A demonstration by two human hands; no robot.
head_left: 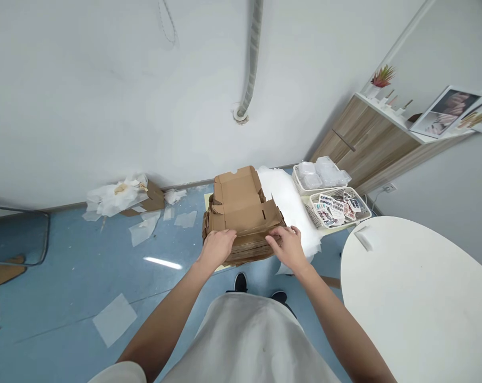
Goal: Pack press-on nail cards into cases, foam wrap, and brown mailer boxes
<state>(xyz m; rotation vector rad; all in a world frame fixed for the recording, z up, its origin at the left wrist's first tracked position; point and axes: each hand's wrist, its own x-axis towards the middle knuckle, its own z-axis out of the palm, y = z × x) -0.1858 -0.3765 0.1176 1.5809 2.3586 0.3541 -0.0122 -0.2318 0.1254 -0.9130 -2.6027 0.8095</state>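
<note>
2 hands on cardboard stack; cards illegibly small

No text, brand or number readable anywhere. Printed cards in basket at right edge of bench: any lettering too small to make out. Framed picture on top of cabinet: photos of hands, no legible words. Stacked cardboard boxes toward left edge of bench: no readable marking. Carton on floor: white patch low on side, unreadable
</note>
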